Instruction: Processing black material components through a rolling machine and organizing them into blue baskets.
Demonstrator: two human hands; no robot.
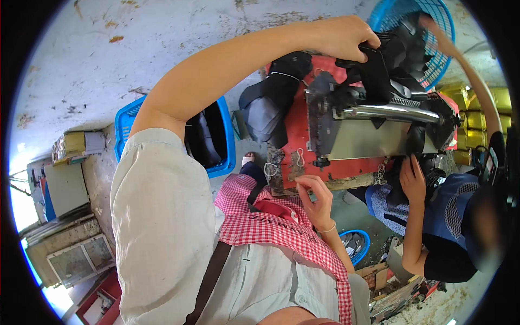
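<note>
My left hand (340, 36) reaches far forward and grips a black fabric piece (379, 65) on top of a grey metal machine (363, 138) with a chrome bar (392, 113). The machine stands on a red worktable (295, 122). My right hand (316, 198) rests at the table's near edge with thumb and fingers pinched together. I cannot make out anything in the pinch. Two white cord loops (299, 157) lie on the table just above it.
Another person in blue sits at the right, one hand (414, 179) under the machine and one arm reaching into a round blue basket (440, 32). A blue crate (225, 142) of dark pieces stands left. Folded dark fabric (271, 103), yellow crates (476, 116) and a small blue basket (356, 245) surround the table.
</note>
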